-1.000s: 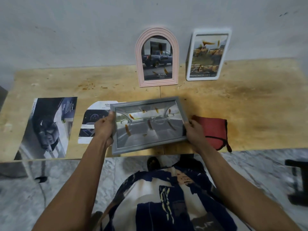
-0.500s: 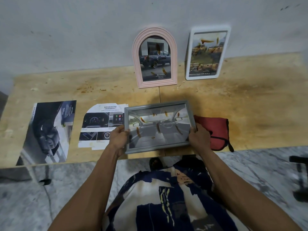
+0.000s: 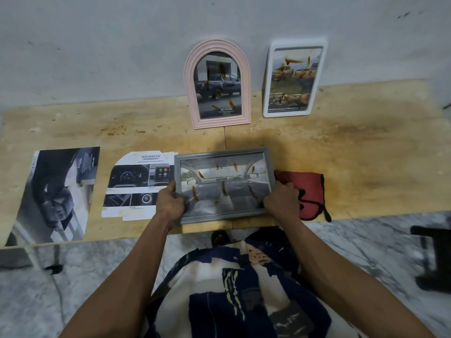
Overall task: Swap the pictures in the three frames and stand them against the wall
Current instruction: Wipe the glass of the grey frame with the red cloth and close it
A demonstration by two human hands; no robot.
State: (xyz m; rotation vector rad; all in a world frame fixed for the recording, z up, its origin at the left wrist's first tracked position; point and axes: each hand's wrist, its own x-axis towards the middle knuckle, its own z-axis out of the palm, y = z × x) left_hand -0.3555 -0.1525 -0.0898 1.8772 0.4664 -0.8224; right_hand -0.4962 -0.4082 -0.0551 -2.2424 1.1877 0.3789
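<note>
I hold a grey rectangular frame with a car-interior picture over the near edge of the wooden table. My left hand grips its lower left side and my right hand grips its lower right corner. A pink arched frame with a dark pickup picture leans upright against the wall. To its right a white rectangular frame with a yellow-truck picture also stands against the wall.
Two loose pictures lie on the table's left: a dark car-seat print and a dashboard sheet. A red cloth lies right of the grey frame. A black object stands on the marble floor at right.
Both hands have carried the grey frame a little to the right, uncovering the dashboard sheet. The two frames at the wall have not moved.
</note>
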